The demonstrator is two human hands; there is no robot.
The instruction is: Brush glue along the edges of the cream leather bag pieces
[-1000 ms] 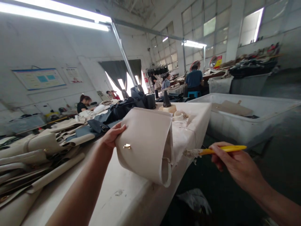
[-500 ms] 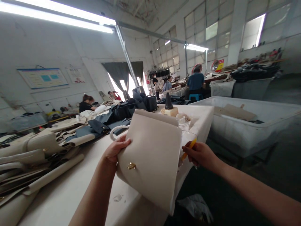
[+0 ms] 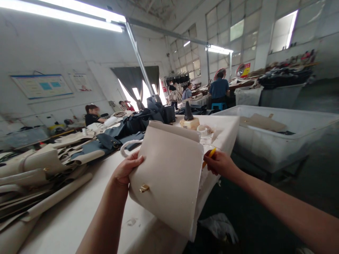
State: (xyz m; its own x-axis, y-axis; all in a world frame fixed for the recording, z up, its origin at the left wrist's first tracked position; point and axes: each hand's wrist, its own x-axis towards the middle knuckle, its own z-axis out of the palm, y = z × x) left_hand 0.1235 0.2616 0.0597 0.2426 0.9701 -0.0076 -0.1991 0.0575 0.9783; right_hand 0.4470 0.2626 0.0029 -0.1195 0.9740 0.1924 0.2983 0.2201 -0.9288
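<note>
The left hand [image 3: 129, 169] is clamped on the left edge of the beige bag [image 3: 169, 173], thumb on the front panel and fingers behind it. The right hand [image 3: 219, 164], apart from the left, is closed around a yellow handle [image 3: 212, 152] at the bag's right edge; whether its fingers touch the bag cannot be told. The bag is tilted, between both hands, above the right edge of the table [image 3: 76, 208]. A gold clasp [image 3: 144, 188] is on the front panel, below the left thumb.

A strip of tabletop separates the left forearm from the stacked beige pieces [image 3: 39, 164] along the table's left side. A gap runs between the table's right edge and the white bin [image 3: 265, 141]. Near the far right corner stand a block with a black cone [image 3: 188, 113] and, just beside it, a white cup [image 3: 202, 131].

The panel hides the lower end of the yellow handle and the left fingertips. A pale strap [image 3: 125, 148] is partly concealed behind the bag. Contact between bag and tabletop cannot be determined. Both forearms are cut off by the frame.
</note>
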